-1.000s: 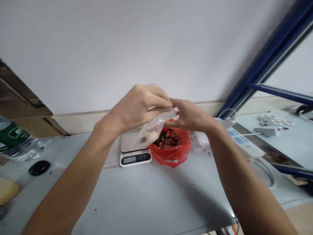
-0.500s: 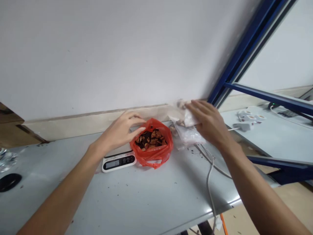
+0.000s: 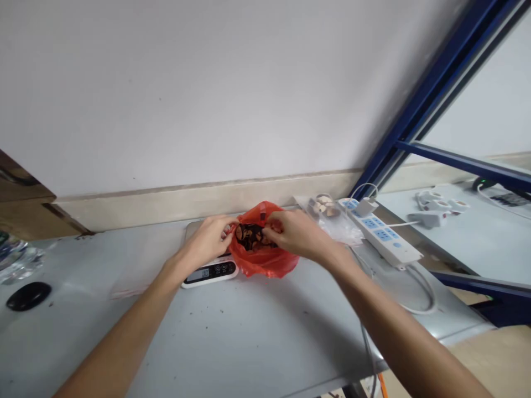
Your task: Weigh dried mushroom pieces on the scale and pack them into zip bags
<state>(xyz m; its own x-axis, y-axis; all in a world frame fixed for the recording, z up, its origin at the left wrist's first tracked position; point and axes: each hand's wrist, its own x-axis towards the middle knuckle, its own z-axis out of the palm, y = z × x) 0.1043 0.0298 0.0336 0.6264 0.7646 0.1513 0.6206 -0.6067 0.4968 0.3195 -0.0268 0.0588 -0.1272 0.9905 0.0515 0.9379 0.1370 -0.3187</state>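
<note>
A red plastic bag [image 3: 265, 263] stands with its mouth up, holding dried dark brown slices [image 3: 250, 236]. My left hand [image 3: 211, 236] pinches the left side of the bag's rim. Inside the mouth, my right hand [image 3: 292, 233] has its fingers closed at the slices; what lies between the fingertips is hidden. Under my left hand, beside the bag, is a white kitchen scale [image 3: 210, 272] with a lit display, its digits too small to read surely. A clear plastic bag [image 3: 326, 207] with pale pieces lies right of the red bag.
A white power strip [image 3: 381, 233] with cables lies at the right, near a blue metal frame [image 3: 409, 119]. Left are a flat clear bag [image 3: 139, 268], a black oval object [image 3: 29, 296] and crumpled clear plastic [image 3: 19, 260]. A wall edges the table's back.
My right hand has let go of the clear bag at the right and moved left into the red bag. My left hand has closed on the red bag's rim. The view has shifted slightly.
</note>
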